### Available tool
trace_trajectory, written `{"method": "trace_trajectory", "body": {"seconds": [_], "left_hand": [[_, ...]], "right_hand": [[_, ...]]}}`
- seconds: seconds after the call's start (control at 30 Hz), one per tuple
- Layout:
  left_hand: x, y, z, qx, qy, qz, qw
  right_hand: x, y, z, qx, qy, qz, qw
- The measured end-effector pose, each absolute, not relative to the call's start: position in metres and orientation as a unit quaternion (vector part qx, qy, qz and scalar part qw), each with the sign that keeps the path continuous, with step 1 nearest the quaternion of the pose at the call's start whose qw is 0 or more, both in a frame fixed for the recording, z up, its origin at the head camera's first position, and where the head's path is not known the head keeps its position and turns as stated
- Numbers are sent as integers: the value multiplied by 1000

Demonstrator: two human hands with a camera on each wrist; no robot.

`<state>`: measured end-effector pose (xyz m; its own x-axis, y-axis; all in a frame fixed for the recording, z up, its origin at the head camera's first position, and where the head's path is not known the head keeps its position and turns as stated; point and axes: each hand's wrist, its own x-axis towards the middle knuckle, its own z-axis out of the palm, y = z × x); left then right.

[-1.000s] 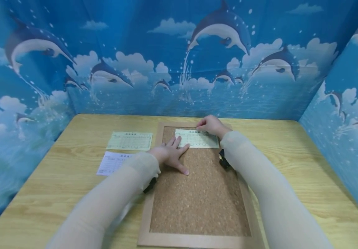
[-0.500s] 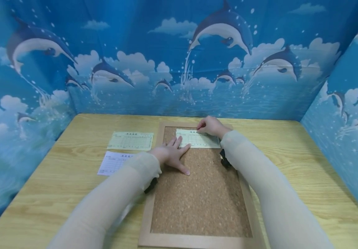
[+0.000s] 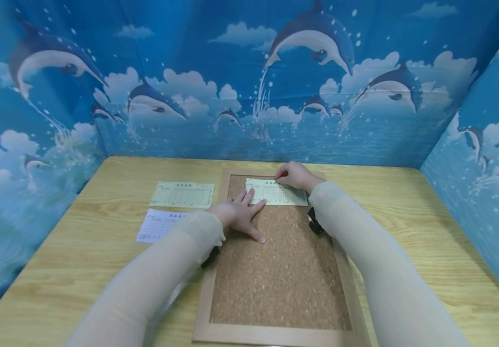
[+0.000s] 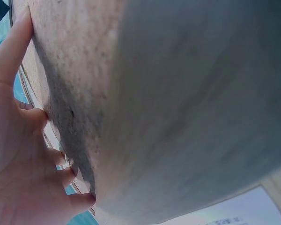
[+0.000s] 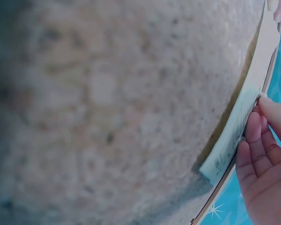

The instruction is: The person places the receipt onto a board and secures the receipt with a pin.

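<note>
A light green printed slip (image 3: 281,193) lies across the top of a wood-framed corkboard (image 3: 280,279). My left hand (image 3: 244,218) is spread on the board with fingers apart, its upper fingertips on the slip's lower left corner; in the left wrist view the hand (image 4: 25,159) touches the cork with its fingertips. At the slip's top edge my right hand (image 3: 295,174) pinches a small red pin (image 3: 277,179), mostly hidden by thumb and fingers. In the right wrist view the slip (image 5: 239,112) runs under the right hand's (image 5: 267,157) fingertips, its near edge slightly raised off the cork.
Left of the board, another green slip (image 3: 182,194) lies on the wooden table (image 3: 405,207), with a white slip (image 3: 158,225) below it, partly covered by the left sleeve. Dolphin-printed blue curtains (image 3: 215,130) stand behind the table and along both sides.
Both hands stay almost where they were. Between the right thumb and fingers more red shows than one second ago. The slip keeps its place.
</note>
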<state>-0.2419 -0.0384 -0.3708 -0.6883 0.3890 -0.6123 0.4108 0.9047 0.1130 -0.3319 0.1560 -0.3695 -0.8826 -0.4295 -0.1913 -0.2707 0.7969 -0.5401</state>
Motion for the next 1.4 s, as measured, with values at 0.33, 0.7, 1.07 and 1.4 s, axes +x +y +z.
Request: {"method": "trace_trajectory", "body": {"seconds": [0.33,0.7,1.07,1.4], "left_hand": [[-240,-39,-369,214,919,-13,331],[-245,-39,-374,215,921,-1,326],[-233,-37,-360,218,920,-2,326],[-234,-38,-364,215,921,-3,324]], "right_hand": [[-334,155,-371,-169,935,-260,169],[-339,152,-372,-135,940,-259,179],[-335,150,-372,-125,946,-248,170],[-338,150,-376,-120,944,-257,168]]}}
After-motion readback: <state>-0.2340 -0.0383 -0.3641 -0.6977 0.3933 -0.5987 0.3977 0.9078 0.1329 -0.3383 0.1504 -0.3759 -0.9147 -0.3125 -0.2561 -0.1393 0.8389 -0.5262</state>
